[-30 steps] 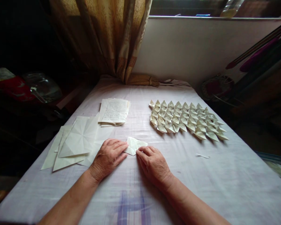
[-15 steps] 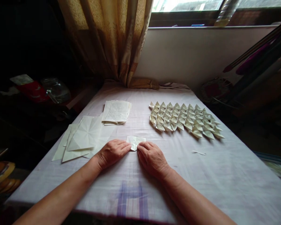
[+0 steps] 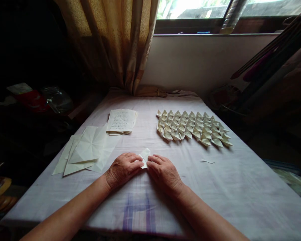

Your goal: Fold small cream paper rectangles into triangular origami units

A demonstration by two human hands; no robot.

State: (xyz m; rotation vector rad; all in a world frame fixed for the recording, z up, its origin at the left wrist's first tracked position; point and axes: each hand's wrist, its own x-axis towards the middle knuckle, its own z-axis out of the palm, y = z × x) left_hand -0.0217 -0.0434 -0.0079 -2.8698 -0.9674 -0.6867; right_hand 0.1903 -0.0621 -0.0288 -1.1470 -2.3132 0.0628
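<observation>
A small folded piece of pale paper [image 3: 145,153] lies on the tablecloth between my two hands. My left hand [image 3: 124,168] is closed on its left side, with the thumb and fingertips together at the edge. From the other side, my right hand [image 3: 163,170] pinches the paper's right edge, its fingers curled. Parts of the paper are hidden under the fingertips. Beyond, to the right, stand rows of folded paper boats [image 3: 190,127], set close together. Creased paper sheets [image 3: 85,147] lie overlapping on the left.
A stack of paper with writing [image 3: 120,121] lies at the back left of the cloth-covered table [image 3: 230,201]. A thin white strip [image 3: 207,161] rests right of my hands. A curtain [image 3: 115,43] hangs behind, beside a window. A glass jar [image 3: 56,98] stands in the dark left.
The paper was a flat rectangle with both hands on its near edge; now it looks narrower, with a raised, pointed upper part. The whole view has shifted slightly.
</observation>
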